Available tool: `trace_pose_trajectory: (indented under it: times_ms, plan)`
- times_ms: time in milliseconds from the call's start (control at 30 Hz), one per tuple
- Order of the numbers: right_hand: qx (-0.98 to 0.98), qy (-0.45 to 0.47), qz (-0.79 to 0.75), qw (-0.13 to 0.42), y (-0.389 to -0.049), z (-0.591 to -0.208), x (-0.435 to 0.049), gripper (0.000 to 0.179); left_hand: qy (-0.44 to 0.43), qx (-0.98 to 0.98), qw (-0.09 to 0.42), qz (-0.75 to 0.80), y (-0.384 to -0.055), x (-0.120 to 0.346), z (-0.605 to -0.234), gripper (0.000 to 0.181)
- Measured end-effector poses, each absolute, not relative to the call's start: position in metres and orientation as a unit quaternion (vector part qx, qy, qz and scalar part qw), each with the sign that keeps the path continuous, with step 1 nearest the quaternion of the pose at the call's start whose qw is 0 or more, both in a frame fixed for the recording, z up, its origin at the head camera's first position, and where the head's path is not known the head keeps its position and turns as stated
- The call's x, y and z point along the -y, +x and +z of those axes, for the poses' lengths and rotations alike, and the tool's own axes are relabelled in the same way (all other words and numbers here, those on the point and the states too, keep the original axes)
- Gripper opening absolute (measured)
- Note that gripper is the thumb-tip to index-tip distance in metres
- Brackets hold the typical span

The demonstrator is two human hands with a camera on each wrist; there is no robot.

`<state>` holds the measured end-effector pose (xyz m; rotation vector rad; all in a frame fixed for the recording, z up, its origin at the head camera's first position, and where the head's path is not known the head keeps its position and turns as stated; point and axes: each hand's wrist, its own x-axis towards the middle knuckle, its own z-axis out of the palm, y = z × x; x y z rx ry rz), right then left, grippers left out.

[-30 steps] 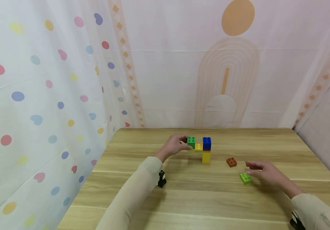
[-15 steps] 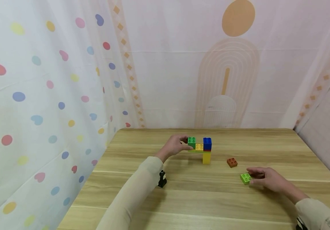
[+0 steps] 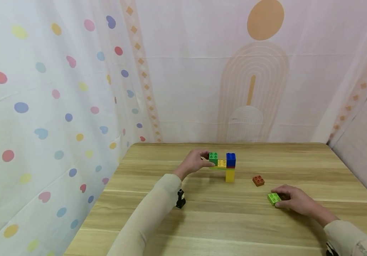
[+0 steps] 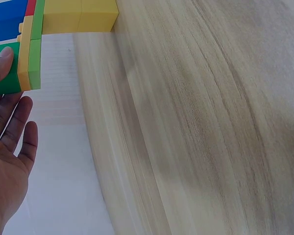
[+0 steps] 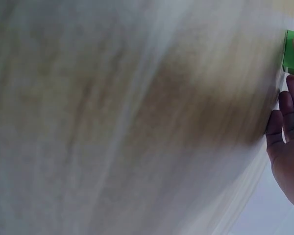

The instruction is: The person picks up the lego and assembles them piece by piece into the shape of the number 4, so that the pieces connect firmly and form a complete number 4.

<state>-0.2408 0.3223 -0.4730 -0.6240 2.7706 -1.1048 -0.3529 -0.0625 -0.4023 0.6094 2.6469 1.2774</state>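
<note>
Wood-grain table (image 3: 218,227), spotted curtain (image 3: 52,149), arch-print backdrop (image 3: 186,89), left grip (image 3: 193,161) holding green brick (image 3: 213,161), right grip (image 3: 296,200) pinching lime brick (image 3: 273,199)

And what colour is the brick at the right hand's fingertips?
The brick is light green; the head view shows it best.

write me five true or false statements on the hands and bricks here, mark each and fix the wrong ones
1. The left hand grips the green brick of the built structure. True.
2. The blue brick sits above a thin red brick. True.
3. The green brick touches the blue brick. False: yellow studs show in a gap between them.
4. The right hand pinches a lime brick. True.
5. That lime brick is the only one apart from the structure. False: a brown brick also lies apart, on the table.
</note>
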Motion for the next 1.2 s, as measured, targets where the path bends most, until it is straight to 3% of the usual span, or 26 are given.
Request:
trace_pose_trajectory:
  times_ms: [300, 533, 833, 1200]
  plan:
    - [-0.908, -0.175, -0.377, 0.059, -0.242, -0.471, -0.319, 0.047, 0.205, -0.878, 0.069, 0.426, -0.353, 0.063, -0.401, 0.028]
    - [-0.899, -0.154, -0.406, 0.065, -0.244, -0.461, -0.308, 0.053, 0.211, -0.879, 0.066, 0.424, -0.353, 0.063, -0.402, 0.027]
    - [-0.898, -0.147, -0.414, 0.027, -0.253, -0.441, -0.289, 0.048, 0.212, -0.879, 0.063, 0.422, -0.353, 0.064, -0.403, 0.024]
    - [-0.888, -0.135, -0.438, 0.025, -0.267, -0.423, -0.270, 0.052, 0.210, -0.877, 0.072, 0.427, -0.352, 0.064, -0.402, 0.025]
